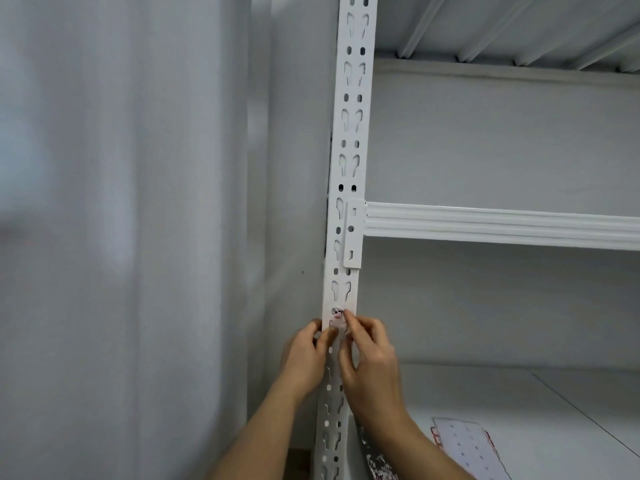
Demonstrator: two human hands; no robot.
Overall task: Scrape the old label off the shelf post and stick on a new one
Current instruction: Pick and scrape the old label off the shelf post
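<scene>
White shelving fills the corner, and both hands, the left hand (306, 355) and the right hand (372, 362), fingers curled, pick at the torn old label (337, 315) just above them on the shelf post (349, 133), so scraping looks unfinished and no new one is on yet.

A pale grey curtain (121, 220) hangs in soft vertical folds over the left part of the view. Behind the shelving there is a plain grey wall (485, 140). A white ribbed beam (502, 225) runs horizontally to the right, and its bracket (354, 233) is hooked on at its left end. Above, the underside of an upper shelf (519, 26) shows several parallel ribs. Below, a white lower shelf (536, 403) carries a white sheet (467, 445) with small dots and red marks at its edges. Beside the sheet, to the left, lies a dark speckled piece (377, 462), too unclear to identify.
</scene>
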